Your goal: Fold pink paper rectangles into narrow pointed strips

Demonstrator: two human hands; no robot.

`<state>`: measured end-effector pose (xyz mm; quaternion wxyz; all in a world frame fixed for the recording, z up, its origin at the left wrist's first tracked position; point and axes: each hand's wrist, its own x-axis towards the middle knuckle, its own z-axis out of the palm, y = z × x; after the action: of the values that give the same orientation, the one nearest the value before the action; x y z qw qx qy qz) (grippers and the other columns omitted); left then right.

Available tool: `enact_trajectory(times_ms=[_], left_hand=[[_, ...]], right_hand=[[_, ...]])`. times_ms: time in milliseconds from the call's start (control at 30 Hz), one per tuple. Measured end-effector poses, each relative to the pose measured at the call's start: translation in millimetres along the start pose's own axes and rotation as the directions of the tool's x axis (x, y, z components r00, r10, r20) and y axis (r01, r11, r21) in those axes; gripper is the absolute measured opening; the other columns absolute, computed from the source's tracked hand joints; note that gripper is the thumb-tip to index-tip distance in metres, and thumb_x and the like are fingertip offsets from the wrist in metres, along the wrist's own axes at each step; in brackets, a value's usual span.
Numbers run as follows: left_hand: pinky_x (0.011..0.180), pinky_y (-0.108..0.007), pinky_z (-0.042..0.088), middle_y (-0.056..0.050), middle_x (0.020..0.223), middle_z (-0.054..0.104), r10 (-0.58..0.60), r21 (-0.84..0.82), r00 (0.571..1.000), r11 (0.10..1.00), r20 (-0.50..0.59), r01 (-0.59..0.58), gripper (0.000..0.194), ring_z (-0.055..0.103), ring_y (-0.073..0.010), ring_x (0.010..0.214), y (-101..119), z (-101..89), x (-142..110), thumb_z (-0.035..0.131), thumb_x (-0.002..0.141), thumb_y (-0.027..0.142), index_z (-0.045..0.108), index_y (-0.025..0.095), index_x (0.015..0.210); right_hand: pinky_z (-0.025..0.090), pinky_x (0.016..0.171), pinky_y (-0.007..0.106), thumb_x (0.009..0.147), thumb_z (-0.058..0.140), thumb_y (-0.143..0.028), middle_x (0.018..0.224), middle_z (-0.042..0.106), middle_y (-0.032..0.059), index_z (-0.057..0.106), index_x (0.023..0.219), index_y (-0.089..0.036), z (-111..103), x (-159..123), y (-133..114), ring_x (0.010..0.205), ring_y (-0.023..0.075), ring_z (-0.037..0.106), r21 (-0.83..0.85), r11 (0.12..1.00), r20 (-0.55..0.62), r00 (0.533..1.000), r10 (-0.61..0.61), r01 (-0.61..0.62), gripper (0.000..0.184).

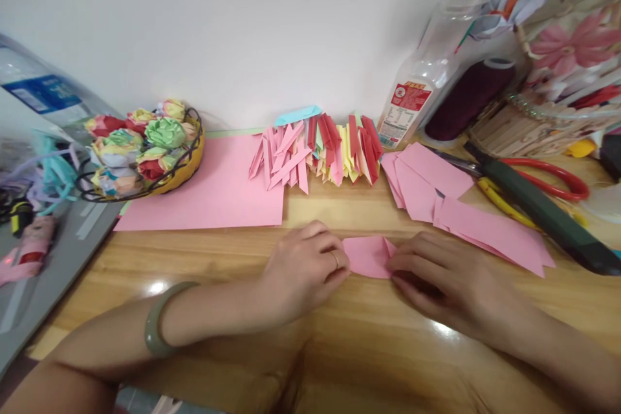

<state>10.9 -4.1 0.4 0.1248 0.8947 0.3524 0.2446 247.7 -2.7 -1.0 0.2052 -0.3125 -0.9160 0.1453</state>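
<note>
A small pink paper piece (367,255) lies on the wooden table (339,349), partly folded. My left hand (305,268), with a ring and a green bangle on the wrist, has its fingers curled and pressed on the paper's left edge. My right hand (446,281) pinches the paper's right edge with its fingertips. Both hands rest low on the tabletop near its middle.
Behind are a large pink sheet (213,187), a row of folded paper strips (317,152), cut pink sheets (466,210), a basket of paper roses (143,149), a plastic jar (436,61), dark thread spool (468,100), red-handled scissors (548,178) and a dark cutter (543,213).
</note>
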Motion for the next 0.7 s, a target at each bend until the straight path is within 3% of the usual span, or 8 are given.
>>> enact_trajectory(times_ms=[133,233,333,500,700], left_hand=[[0.070,-0.028,0.046,-0.002,0.074,0.065,-0.057,-0.071,0.998,0.996,0.003,0.057,0.011,0.053,-0.0160,0.078,0,0.8,-2,0.059,0.082,0.017,0.065,0.016,0.073],[0.070,-0.029,0.047,-0.002,0.075,0.065,-0.070,-0.115,0.998,0.991,-0.004,0.069,0.012,0.053,-0.0170,0.080,1,0.3,-2,0.058,0.083,0.015,0.066,0.017,0.074],[0.070,-0.030,0.047,-0.002,0.075,0.066,-0.089,-0.143,0.996,0.986,-0.003,0.088,0.011,0.052,-0.0179,0.080,2,0.1,-2,0.059,0.081,0.014,0.066,0.016,0.074],[0.075,-0.034,0.043,-0.003,0.079,0.066,-0.158,-0.105,0.987,0.982,0.025,0.159,0.007,0.050,-0.0192,0.083,4,-0.1,-1,0.062,0.081,0.018,0.064,0.015,0.075],[0.077,-0.034,0.040,-0.004,0.082,0.063,-0.227,-0.070,0.968,0.970,0.104,0.235,0.008,0.047,-0.0197,0.085,5,-2.2,4,0.059,0.083,0.018,0.061,0.014,0.076]], right_hand=[[0.044,0.064,0.032,0.085,0.053,-0.022,0.084,0.060,0.0068,0.057,0.087,-0.018,-1,0,-1,0.076,0.0185,0.055,0.004,0.999,0.059,0.998,0.033,-0.034,0.007],[0.043,0.065,0.031,0.088,0.048,-0.020,0.082,0.060,0.0061,0.058,0.086,-0.018,1,0,1,0.076,0.0178,0.055,0.009,1.000,0.017,0.999,0.028,-0.028,0.010],[0.043,0.065,0.031,0.089,0.047,-0.019,0.081,0.060,0.0060,0.057,0.086,-0.018,4,0,-1,0.075,0.0174,0.055,0.029,0.995,-0.019,0.995,0.095,-0.094,0.010],[0.042,0.059,0.028,0.089,0.045,-0.022,0.075,0.058,0.0043,0.055,0.077,-0.019,5,2,-9,0.067,0.0162,0.054,0.027,0.974,-0.030,0.974,0.224,-0.224,0.016],[0.040,0.059,0.029,0.089,0.044,-0.024,0.073,0.058,0.0041,0.055,0.076,-0.018,7,4,-11,0.067,0.0169,0.054,0.003,0.966,-0.041,0.965,0.259,-0.259,0.018]])
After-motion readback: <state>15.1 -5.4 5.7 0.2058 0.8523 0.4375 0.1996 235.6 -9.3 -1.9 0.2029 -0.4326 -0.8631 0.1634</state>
